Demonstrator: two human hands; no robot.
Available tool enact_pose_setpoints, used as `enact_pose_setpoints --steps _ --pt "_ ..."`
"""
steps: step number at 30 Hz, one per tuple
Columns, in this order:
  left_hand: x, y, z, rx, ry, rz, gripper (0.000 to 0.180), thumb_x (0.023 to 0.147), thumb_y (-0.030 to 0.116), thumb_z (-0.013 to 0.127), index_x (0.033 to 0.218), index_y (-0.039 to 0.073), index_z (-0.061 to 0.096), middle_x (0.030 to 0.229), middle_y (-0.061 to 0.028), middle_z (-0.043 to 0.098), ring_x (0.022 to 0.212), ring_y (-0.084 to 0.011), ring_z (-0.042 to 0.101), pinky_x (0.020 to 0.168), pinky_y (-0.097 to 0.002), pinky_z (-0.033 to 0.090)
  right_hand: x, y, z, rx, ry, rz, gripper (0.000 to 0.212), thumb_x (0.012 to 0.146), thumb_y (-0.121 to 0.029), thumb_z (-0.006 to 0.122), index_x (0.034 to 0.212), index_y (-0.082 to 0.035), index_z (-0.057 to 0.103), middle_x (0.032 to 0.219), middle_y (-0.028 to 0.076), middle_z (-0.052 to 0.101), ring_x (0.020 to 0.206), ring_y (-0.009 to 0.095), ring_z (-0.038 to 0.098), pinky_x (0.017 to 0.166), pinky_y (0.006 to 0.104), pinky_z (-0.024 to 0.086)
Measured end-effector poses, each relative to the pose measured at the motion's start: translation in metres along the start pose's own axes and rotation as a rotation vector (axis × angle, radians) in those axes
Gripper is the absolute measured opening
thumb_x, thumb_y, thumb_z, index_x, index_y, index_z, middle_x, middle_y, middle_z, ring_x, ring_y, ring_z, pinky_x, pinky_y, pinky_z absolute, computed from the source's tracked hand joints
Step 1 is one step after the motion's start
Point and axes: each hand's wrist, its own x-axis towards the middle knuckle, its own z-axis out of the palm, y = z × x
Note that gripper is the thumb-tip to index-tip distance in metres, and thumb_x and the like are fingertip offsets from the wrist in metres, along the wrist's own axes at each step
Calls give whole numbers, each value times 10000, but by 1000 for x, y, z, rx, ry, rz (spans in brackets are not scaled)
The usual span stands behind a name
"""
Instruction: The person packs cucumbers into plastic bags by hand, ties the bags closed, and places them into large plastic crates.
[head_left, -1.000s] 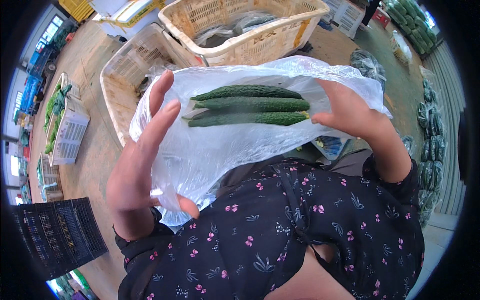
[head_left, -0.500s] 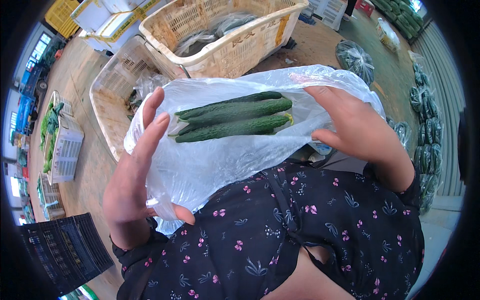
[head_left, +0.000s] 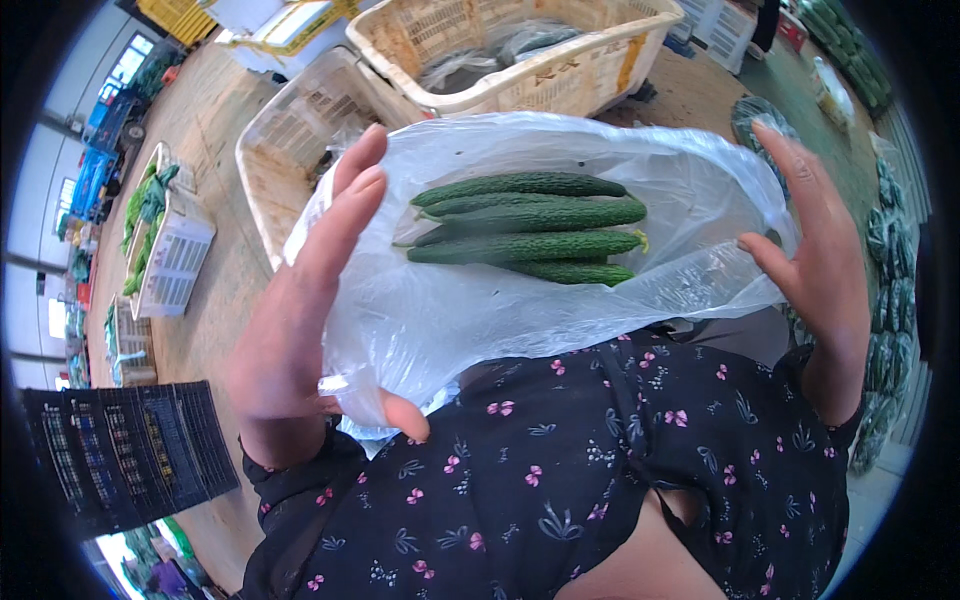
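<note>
Several long, bumpy green cucumbers lie side by side across a clear plastic bag in front of my body. The bag's film is spread wide, with a bunched part looped over my left thumb. My left hand holds the bag's left side, fingers pointing up and thumb stretched toward my waist. At the right edge of the bag, my right hand is open, fingers and thumb apart; its fingers look slightly blurred. Neither hand touches the cucumbers.
Beyond the bag stand two dirty cream plastic crates, one with bagged goods inside. A white crate of green vegetables is at left, near a black crate. Bagged green produce lines the right wall.
My right hand has swung outward to the right and its fingers have lifted off the film. The bag is spread wider, and more of the cucumbers shows. The whole view has shifted.
</note>
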Motion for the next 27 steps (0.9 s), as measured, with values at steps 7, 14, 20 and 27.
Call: enact_pose_setpoints --steps 7,14,20,27 --pt "-2 1 0 25 14 0 1157 460 572 750 1338 1 259 1347 -301 268 1274 -386 268 995 -480 275 1 33 6 848 -92 408 501 764 -1 458 1261 -45 411 782 26 551 677 65 510 629 199 420" --pt "-5 20 -5 -76 -151 141 1081 554 531 756 1372 76 216 1328 -313 288 1249 -432 278 986 -520 262 -26 26 -11 1081 97 99 440 797 -100 468 1221 7 417 714 31 538 471 19 390 438 152 319" --pt "-12 26 -7 156 -129 -164 948 571 439 783 1282 -23 359 1148 -224 492 1073 -286 512 887 -333 390 -10 20 -13 1058 -17 162 535 822 -176 520 1268 51 334 710 41 554 514 26 467 458 129 364" --pt "-30 49 -9 224 22 -267 654 680 569 637 958 -17 555 644 -42 590 606 -152 549 562 -294 401 -34 23 -12 1146 77 52 654 813 -218 586 1287 78 246 746 58 524 518 62 478 561 192 446"
